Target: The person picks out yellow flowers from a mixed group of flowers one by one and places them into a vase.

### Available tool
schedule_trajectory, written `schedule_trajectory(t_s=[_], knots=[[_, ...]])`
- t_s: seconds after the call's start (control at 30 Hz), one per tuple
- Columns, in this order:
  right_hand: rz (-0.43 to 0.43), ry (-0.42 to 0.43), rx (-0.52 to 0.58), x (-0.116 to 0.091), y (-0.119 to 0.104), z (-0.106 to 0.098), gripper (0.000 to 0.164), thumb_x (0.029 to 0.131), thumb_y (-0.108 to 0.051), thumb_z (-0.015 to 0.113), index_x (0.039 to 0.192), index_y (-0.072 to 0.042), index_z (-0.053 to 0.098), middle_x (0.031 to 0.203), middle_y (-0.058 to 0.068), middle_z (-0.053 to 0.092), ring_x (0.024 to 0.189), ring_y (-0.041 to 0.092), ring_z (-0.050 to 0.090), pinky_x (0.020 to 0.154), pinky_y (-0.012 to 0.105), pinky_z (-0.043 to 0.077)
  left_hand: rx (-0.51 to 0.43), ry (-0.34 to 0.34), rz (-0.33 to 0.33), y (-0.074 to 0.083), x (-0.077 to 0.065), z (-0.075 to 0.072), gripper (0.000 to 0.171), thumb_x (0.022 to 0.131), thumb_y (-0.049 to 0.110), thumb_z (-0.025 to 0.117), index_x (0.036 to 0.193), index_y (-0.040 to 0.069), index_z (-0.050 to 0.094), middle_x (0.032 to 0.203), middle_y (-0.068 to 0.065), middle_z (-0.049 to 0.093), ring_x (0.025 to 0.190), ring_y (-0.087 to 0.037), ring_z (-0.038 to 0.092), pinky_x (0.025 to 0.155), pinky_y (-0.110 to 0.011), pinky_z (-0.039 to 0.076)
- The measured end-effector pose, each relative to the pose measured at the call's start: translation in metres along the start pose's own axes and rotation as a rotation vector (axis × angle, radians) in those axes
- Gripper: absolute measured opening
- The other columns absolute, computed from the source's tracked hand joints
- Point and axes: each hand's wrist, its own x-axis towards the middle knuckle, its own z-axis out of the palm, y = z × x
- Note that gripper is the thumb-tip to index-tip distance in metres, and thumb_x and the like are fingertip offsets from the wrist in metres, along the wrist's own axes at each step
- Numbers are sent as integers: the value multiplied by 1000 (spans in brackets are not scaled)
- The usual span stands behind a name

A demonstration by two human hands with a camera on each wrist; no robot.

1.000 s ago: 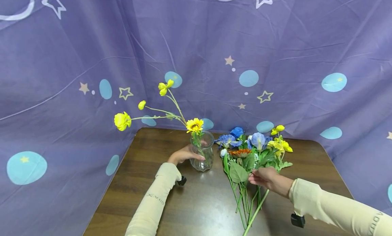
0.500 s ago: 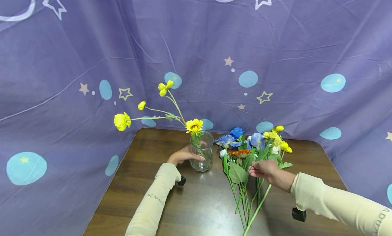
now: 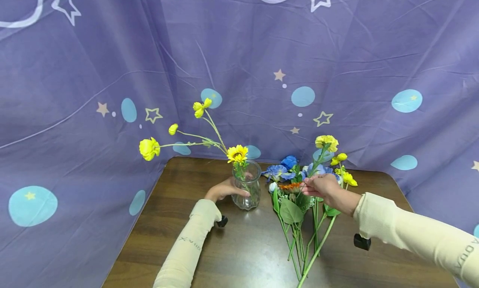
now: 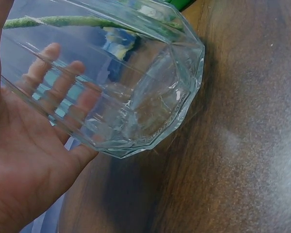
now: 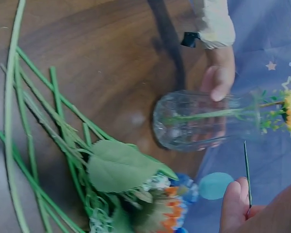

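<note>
My left hand (image 3: 226,189) is wrapped round the side of a clear glass vase (image 3: 248,200) standing on the table. In it are a small sunflower (image 3: 237,153) and a branching stem of yellow blooms (image 3: 149,148) that leans far left. My right hand (image 3: 326,191) pinches the stem of a yellow carnation (image 3: 327,143), its head raised above the other flowers. In the right wrist view, the lower end of that thin green stem (image 5: 248,174) sticks out past the fingers, apart from the vase. The left wrist view shows my fingers (image 4: 63,82) through the glass.
Right of the vase lies a pile of flowers: blue blooms (image 3: 276,172), an orange gerbera (image 3: 290,188), a white bud (image 3: 272,187) and yellow ones (image 3: 349,179). Their green stems (image 3: 318,248) reach toward the near edge of the table (image 3: 254,254). A purple curtain (image 3: 239,51) hangs behind.
My right hand has drawn the yellow carnation up out of the pile, and its head now stands higher. The left hand and the vase have stayed in place.
</note>
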Motion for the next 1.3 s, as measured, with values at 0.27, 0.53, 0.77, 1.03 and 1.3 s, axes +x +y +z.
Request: schedule_trajectory(t_s=[0.27,0.53,0.77,1.03,1.3], knots=[[-41,11,-21,0,-27,5,13,104,-2,52,113,7,54,77,0,72,69,8,72,74,24,63,-11,-7,1,0,0,-1,74,82,7,81,148,14,48,143,-16,59,127,-28,59,108,-45,51],[-89,1,-52,-3,-42,8,7,104,-2,52,108,3,52,80,-1,72,75,9,72,76,25,63,6,-13,-1,-1,0,-1,75,82,8,81,148,14,47,143,-16,58,128,-29,59,108,-45,51],[-146,42,-48,-8,-57,15,8,104,-5,56,108,1,52,79,-4,74,76,10,73,77,26,63,3,-10,8,-2,1,-1,74,82,6,80,148,14,48,143,-17,58,128,-31,59,107,-47,51],[-255,76,-73,-11,-72,20,12,101,-5,60,109,5,59,80,-9,73,79,5,73,80,22,62,4,-9,4,-3,1,-2,74,82,8,80,148,16,48,144,-17,57,130,-33,57,107,-48,51],[-313,75,-60,-15,-84,23,13,100,-1,61,107,9,60,79,-7,73,80,6,74,91,26,61,-9,-8,-8,-1,1,-2,75,82,7,81,148,17,48,145,-15,56,130,-30,56,109,-47,50]])
